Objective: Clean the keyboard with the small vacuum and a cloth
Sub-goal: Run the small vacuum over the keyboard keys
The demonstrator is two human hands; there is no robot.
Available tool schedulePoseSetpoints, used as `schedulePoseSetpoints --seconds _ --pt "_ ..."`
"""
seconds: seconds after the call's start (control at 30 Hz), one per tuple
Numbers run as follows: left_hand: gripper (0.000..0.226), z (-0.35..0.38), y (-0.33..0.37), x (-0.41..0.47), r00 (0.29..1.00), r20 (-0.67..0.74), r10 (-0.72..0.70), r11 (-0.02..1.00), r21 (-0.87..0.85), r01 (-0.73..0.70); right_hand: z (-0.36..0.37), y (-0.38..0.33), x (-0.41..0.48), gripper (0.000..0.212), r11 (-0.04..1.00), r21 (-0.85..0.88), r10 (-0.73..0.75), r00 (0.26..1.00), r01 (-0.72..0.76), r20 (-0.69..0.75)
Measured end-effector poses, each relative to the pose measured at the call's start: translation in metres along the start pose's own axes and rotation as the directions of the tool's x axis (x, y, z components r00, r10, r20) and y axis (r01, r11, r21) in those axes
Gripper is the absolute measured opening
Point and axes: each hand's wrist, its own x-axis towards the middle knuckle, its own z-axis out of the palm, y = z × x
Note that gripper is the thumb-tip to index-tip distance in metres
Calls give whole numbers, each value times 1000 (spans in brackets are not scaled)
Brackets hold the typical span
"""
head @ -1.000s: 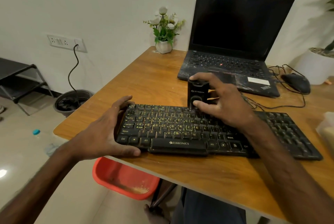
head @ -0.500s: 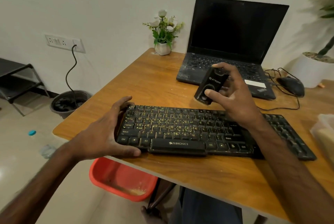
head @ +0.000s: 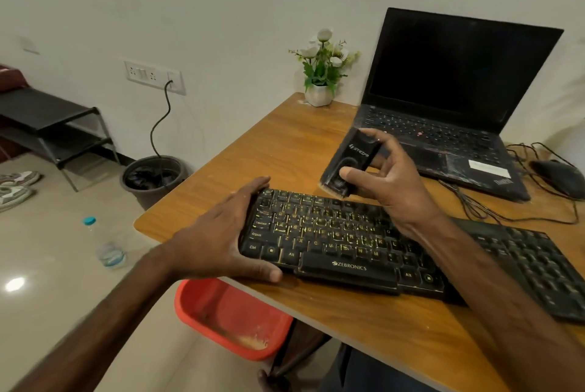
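A wooden table fills the right half of the frame against a pale wall, with an open laptop at upper right and a small flower pot just to its left. Your left hand grips the left end of the keyboard at centre, thumb on its near edge and fingers curled over its far edge. Your right hand holds the small vacuum tilted just beyond the keyboard's far edge, right of centre, thumb pressed on its front and fingers wrapped behind it.

Tilted vacuum in right hand
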Motion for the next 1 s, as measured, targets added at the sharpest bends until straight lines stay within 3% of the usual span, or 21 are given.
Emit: schedulePoseSetpoints --seconds 0.1,0.23,0.33,0.47,0.63,0.8,0.87,1.0 --pt "139 0 0 0 1000 -1 1 1000 -5 -1 8 4 5 62 975 -218 -33 997 49 76" --pt "138 0 0 1 1000 0 3 1000 -9 -3 11 8 10 55 864 -485 -72 988 131 139" --pt "140 0 0 1 1000 3 0 1000 -13 1 7 6 15 56 787 -593 -86 981 173 173" --pt "140 -1 0 1 1000 10 -1 1000 -12 1 8 8 12 51 797 -588 -73 988 140 136" --pt "140 -1 1 1 1000 12 0 1000 -8 1 12 6 3 57 921 -379 -56 993 94 108" --pt "140 0 1 1 1000 -3 -3 1000 1 3 11 3 0 59 907 -398 -85 987 135 139" --pt "139 0 1 1 1000 -2 1 1000 9 -1 11 4 1 60 840 -497 -133 971 217 200" --pt "137 0 1 1 1000 1 -1 1000 2 1 10 3 11 62 582 -743 -258 942 330 217"
